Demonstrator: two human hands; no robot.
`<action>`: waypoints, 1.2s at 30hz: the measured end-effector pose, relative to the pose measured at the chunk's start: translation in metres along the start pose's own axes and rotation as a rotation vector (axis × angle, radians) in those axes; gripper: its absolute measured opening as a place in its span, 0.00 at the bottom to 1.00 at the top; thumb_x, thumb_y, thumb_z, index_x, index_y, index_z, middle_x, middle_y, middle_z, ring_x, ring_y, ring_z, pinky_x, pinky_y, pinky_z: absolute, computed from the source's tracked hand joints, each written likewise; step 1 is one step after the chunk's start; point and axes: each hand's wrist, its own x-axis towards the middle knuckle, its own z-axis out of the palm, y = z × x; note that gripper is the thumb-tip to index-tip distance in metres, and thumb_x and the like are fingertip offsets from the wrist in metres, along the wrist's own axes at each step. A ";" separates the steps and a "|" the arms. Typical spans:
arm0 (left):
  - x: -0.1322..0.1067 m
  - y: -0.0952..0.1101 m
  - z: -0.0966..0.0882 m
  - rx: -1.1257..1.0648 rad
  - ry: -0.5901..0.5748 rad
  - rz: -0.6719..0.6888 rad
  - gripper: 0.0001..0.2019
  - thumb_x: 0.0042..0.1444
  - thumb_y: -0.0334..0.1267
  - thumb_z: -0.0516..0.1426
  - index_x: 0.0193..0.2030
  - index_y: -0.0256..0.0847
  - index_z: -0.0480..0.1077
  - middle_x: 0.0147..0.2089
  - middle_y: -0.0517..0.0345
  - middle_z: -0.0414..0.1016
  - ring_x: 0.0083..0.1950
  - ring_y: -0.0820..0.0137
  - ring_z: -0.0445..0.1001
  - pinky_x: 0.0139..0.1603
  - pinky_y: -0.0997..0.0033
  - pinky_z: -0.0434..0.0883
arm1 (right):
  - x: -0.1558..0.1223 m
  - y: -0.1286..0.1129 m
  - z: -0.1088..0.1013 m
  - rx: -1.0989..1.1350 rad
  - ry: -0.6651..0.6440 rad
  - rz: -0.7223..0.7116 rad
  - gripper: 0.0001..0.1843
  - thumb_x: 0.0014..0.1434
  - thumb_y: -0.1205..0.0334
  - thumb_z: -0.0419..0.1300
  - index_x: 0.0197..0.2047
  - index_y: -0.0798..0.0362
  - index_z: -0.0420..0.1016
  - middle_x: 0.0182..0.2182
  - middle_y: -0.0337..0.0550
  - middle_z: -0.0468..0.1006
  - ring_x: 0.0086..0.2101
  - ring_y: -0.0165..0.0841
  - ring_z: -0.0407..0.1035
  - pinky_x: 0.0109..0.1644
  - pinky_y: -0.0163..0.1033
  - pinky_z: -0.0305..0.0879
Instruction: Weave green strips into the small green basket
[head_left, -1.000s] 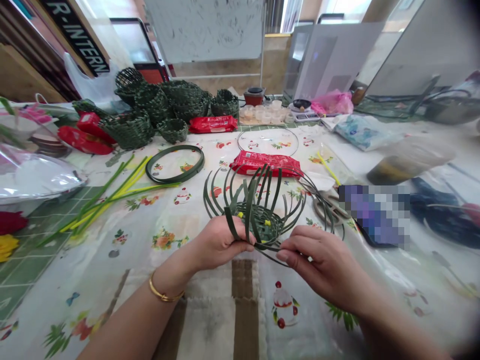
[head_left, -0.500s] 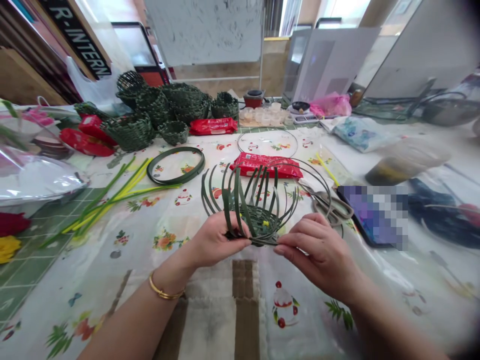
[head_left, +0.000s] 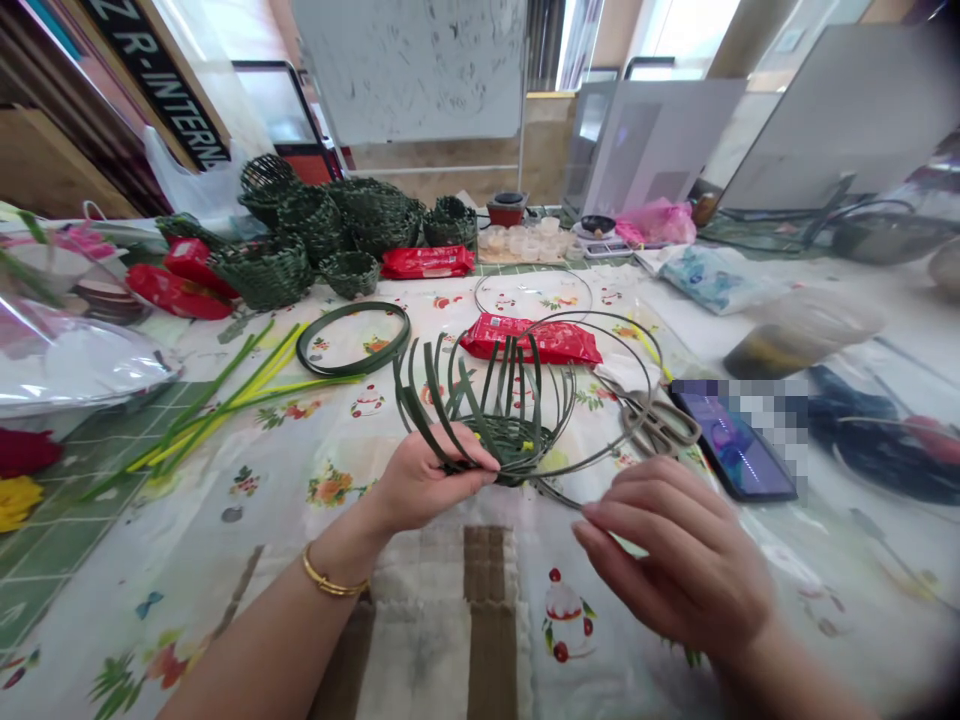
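A half-woven basket [head_left: 510, 430] of dark green strips, its uprights fanning up and outward, is held just above the flowered tablecloth [head_left: 225, 560]. My left hand [head_left: 424, 480], with a gold bangle on its wrist, grips the basket's woven base from the left. Lower right of the basket, my right hand [head_left: 675, 560] has its fingers pressed together, pinching the end of a long thin green weaving strip [head_left: 600, 325]. That strip arcs in a wide loop behind the basket and comes back to my fingertips.
Several finished green baskets [head_left: 315, 225] and red packets [head_left: 427, 262] stand at the back left. A green strip coil [head_left: 352, 338], loose green-yellow strips [head_left: 225, 390], another red packet [head_left: 532, 340], scissors [head_left: 660, 425] and a phone [head_left: 739, 445] lie around the basket. Clear plastic [head_left: 67, 350] lies far left.
My right hand has drawn back from the basket's rim, down and to the right, pulling the thin strip with it. The basket has turned a little in my left hand.
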 end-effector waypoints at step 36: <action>-0.012 -0.007 0.024 0.683 -0.394 0.400 0.08 0.49 0.26 0.57 0.33 0.43 0.73 0.34 0.61 0.76 0.36 0.71 0.71 0.29 0.71 0.60 | 0.129 0.065 0.026 -0.205 -0.752 -0.241 0.10 0.61 0.66 0.56 0.30 0.54 0.76 0.29 0.42 0.76 0.34 0.32 0.67 0.40 0.38 0.60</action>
